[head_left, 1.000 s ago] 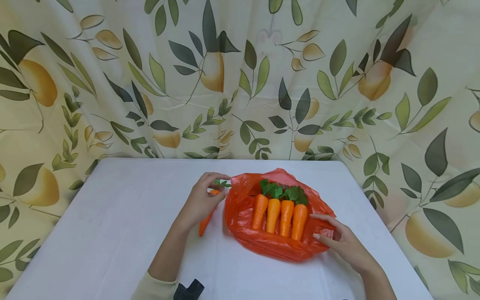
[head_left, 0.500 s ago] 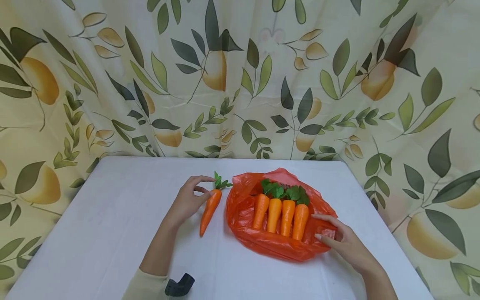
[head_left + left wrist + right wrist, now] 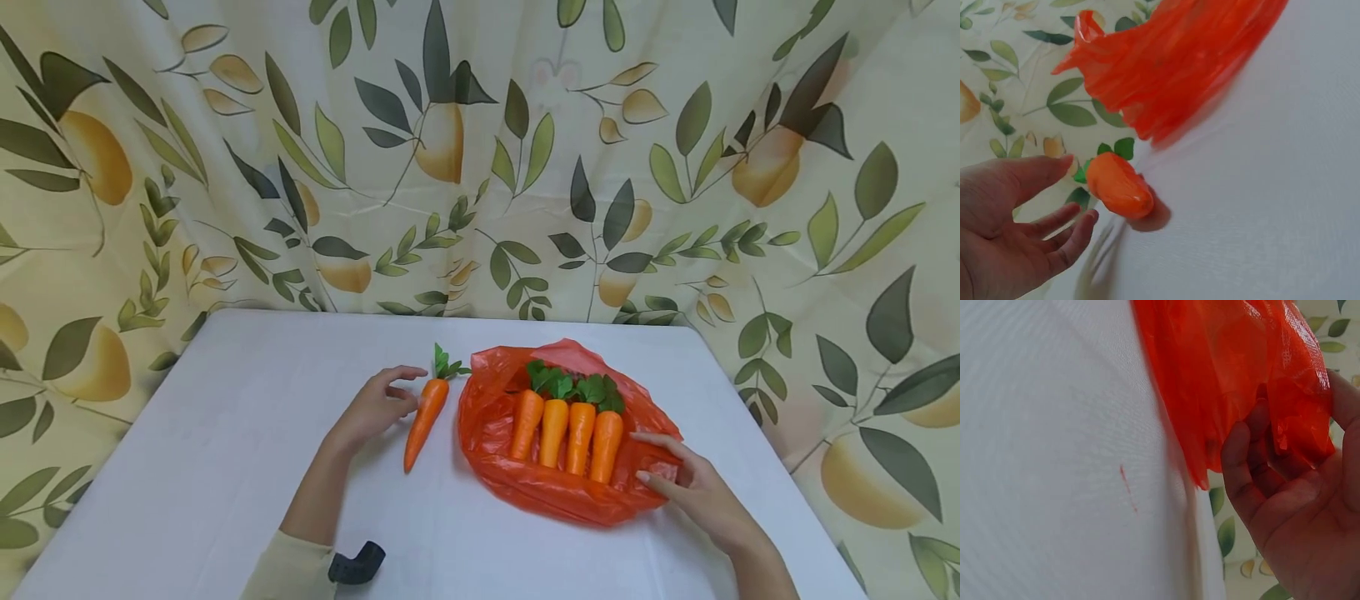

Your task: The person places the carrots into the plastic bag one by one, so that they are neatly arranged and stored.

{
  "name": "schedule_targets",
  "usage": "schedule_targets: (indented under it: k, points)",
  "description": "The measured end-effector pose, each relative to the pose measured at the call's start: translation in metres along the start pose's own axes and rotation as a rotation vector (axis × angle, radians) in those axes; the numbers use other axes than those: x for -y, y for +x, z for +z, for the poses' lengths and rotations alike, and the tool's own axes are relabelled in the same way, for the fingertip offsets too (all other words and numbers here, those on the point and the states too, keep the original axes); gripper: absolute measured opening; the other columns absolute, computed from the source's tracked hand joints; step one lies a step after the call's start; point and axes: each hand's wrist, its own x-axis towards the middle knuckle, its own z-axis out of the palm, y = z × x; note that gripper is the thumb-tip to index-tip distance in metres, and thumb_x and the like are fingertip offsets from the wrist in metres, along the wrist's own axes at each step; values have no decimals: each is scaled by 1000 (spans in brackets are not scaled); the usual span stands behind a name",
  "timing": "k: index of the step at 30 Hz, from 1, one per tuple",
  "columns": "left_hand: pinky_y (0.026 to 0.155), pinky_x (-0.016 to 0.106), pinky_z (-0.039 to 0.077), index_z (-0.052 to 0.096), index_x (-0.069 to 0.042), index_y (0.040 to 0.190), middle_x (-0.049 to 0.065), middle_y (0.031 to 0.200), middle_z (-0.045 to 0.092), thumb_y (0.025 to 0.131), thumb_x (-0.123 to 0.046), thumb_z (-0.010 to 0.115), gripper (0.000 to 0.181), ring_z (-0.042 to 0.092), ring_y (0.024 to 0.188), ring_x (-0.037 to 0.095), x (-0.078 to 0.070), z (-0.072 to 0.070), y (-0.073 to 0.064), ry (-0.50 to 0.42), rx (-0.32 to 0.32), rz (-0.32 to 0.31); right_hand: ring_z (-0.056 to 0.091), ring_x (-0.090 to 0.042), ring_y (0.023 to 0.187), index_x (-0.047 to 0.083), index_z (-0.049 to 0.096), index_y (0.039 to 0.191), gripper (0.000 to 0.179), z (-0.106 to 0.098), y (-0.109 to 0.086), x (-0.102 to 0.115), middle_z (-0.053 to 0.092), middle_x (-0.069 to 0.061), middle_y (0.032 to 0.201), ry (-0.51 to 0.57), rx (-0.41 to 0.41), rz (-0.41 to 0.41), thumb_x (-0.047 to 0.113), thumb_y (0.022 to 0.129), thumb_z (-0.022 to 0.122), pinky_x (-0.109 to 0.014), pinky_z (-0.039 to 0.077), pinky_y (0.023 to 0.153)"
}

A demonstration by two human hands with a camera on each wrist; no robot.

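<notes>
A carrot (image 3: 427, 421) with green leaves lies on the white table, left of a red plastic bag (image 3: 487, 479). My left hand (image 3: 375, 407) is just left of this carrot, its fingers apart from it and holding nothing; the left wrist view shows a gap between the fingertips and the carrot (image 3: 1119, 187). Several orange carrots (image 3: 580, 437) lie side by side on the spread bag, their leaves toward the back. At the bag's right side, my right hand (image 3: 708, 496) holds its edge, with thumb and curled fingers around the red film (image 3: 1235, 369) in the right wrist view.
The white table (image 3: 247, 433) reaches back to a curtain (image 3: 480, 167) printed with fruit and leaves. A black strap (image 3: 357, 564) sits by the left sleeve. A small red mark (image 3: 1127, 487) shows on the white surface in the right wrist view.
My left hand has let go of the single carrot and drawn back to the left, leaving it on the table beside the bag. My right hand has stayed at the bag's edge.
</notes>
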Motion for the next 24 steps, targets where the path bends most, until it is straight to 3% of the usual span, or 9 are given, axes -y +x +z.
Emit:
schedule_targets:
  k: [8, 12, 16, 20, 24]
  points:
    - [80, 36, 60, 67, -28, 136, 9, 143, 51, 93, -14, 78, 46, 59, 111, 29, 11, 10, 6, -21, 64, -18, 47, 2, 120, 6, 50, 150, 53, -1, 1, -2, 40, -21, 153, -1, -15, -7, 18, 101, 69, -26, 56, 88]
    - [79, 37, 60, 67, -30, 136, 8, 142, 50, 90, -17, 81, 49, 56, 115, 30, 11, 12, 5, -39, 60, -36, 42, -8, 127, 7, 50, 150, 53, -1, 1, -1, 38, -21, 155, -22, -11, 1, 20, 102, 68, -24, 54, 89]
    - [81, 38, 59, 69, -33, 135, 4, 141, 50, 91, -15, 80, 49, 53, 117, 31, 12, 13, 5, -53, 80, -9, 34, -16, 133, 9, 51, 150, 53, -2, 2, -2, 37, -20, 157, -46, -12, 9, 22, 102, 68, -20, 50, 91]
    - [82, 39, 58, 69, -37, 134, 3, 144, 49, 91, -12, 79, 51, 49, 122, 33, 15, 15, 7, -49, 119, 29, 37, -5, 128, 7, 50, 150, 53, -3, 2, -3, 37, -21, 156, -40, -10, -2, 20, 102, 68, -21, 51, 91]
    - [82, 39, 58, 69, -38, 133, 4, 141, 51, 89, -8, 80, 55, 49, 122, 32, 17, 16, 7, -22, 112, 30, 40, 5, 123, 6, 50, 150, 53, -2, 3, -4, 37, -21, 155, -25, -8, -19, 17, 102, 68, -22, 53, 90]
